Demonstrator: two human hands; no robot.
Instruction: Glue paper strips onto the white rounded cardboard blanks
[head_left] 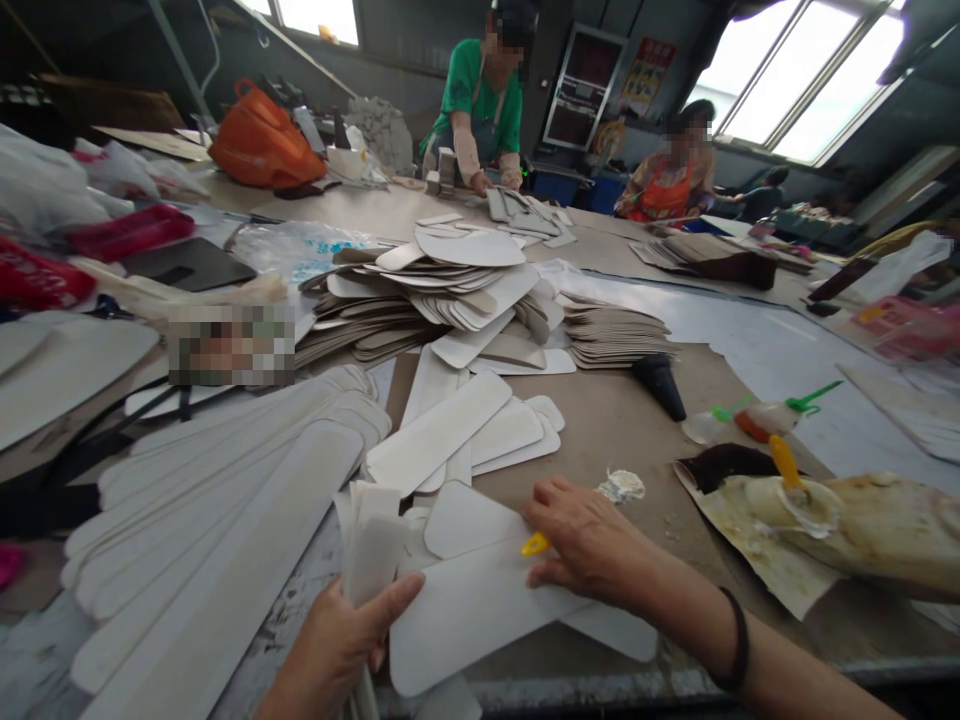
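Note:
My left hand (337,640) is closed around a bundle of pale card strips (373,540), standing on edge near the table's front edge. Its thumb points towards a wide white card piece (465,620) with rounded corners. Over that piece, my right hand (585,540) has its fingers curled round a yellow-handled tool (535,544). Only the handle's end shows; the working end is hidden under the hand. More rounded white card pieces (442,440) lie loosely overlapped just beyond. To the left, long white strips (225,560) are fanned out in a row.
A big heap of card pieces (450,290) and a neat stack (615,330) stand beyond. At right are a black cone (660,388), small bottles with green tips (772,415) and a bowl (795,505) with a yellow handle. Two co-workers stand across the table; another person sits farther back.

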